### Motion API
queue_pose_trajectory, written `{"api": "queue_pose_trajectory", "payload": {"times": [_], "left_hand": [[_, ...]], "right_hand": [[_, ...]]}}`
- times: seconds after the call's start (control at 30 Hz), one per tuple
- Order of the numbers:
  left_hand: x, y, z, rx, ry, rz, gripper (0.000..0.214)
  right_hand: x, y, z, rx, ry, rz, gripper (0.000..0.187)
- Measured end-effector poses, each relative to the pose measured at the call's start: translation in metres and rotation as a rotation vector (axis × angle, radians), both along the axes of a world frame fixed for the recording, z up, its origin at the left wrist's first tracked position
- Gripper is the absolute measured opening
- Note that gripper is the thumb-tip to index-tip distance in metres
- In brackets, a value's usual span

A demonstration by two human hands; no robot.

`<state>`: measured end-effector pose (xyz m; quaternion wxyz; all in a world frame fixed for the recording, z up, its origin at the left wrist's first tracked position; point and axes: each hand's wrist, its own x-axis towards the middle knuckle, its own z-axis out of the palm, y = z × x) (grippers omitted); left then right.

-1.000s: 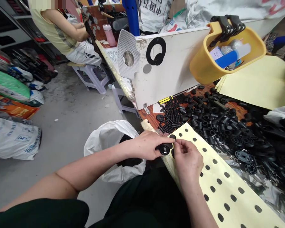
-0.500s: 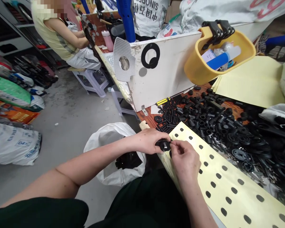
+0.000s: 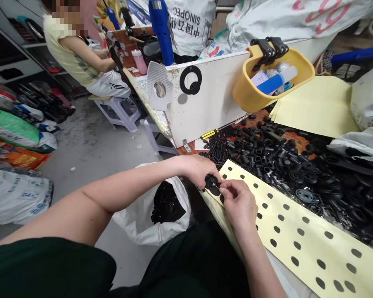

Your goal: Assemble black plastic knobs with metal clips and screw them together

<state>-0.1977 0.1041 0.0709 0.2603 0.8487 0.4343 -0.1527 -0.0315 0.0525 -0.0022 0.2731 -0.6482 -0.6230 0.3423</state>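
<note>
My left hand (image 3: 200, 170) is closed around a black round plastic part (image 3: 211, 182), whose open face is turned upward. Close against its right side, my right hand (image 3: 239, 202) is pinched, thumb and forefinger together at the part's edge. Whatever sits between those fingertips is too small and hidden to name. Both hands are over the near left end of a pale yellow sheet (image 3: 287, 210) carrying rows of dark oval pads. Below my left forearm stands a white sack (image 3: 133, 223) with black plastic pieces (image 3: 168, 203) inside.
Black plastic parts (image 3: 264, 155) lie heaped beyond the sheet. A white board (image 3: 211, 107) stands upright behind, with a yellow bin (image 3: 248, 93) clipped on. Plain yellow sheets (image 3: 313, 107) lie at right. A seated person (image 3: 77, 54) works at far left; full sacks (image 3: 15, 198) line the floor.
The black part has turned in my left hand, so more of its round face shows. Both hands have shifted slightly left in view, and the camera has moved a little.
</note>
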Motion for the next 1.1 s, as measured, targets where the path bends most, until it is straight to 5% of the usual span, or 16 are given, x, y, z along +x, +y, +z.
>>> {"api": "queue_pose_trajectory", "payload": {"times": [0.3,0.43,0.53,0.6,0.7,0.77,0.87,1.1], "left_hand": [[-0.012,0.017,-0.018,-0.306,-0.187,0.174,0.069],[-0.016,0.02,-0.015,-0.313,-0.169,0.159,0.067],[-0.005,0.002,-0.003,-0.211,-0.281,0.17,0.061],[0.016,-0.02,0.001,-0.204,-0.533,0.255,0.059],[0.068,-0.059,-0.01,-0.595,-0.945,0.411,0.061],[0.109,-0.083,-0.026,-0.72,-1.111,0.541,0.061],[0.161,-0.109,-0.048,-0.859,-1.181,0.656,0.064],[0.207,-0.124,-0.068,-0.795,-1.117,0.683,0.057]], "right_hand": [[0.009,0.007,0.001,0.011,0.279,0.072,0.011],[0.028,0.002,0.012,0.059,0.456,0.016,0.019],[0.057,-0.02,0.027,0.12,0.517,-0.111,0.022],[0.08,-0.044,0.038,0.172,0.544,-0.24,0.023],[0.111,-0.082,0.051,0.222,0.509,-0.512,0.029],[0.128,-0.102,0.055,0.238,0.478,-0.637,0.046],[0.149,-0.123,0.052,0.246,0.484,-0.689,0.07],[0.173,-0.138,0.029,0.155,0.574,-0.743,0.054]]}}
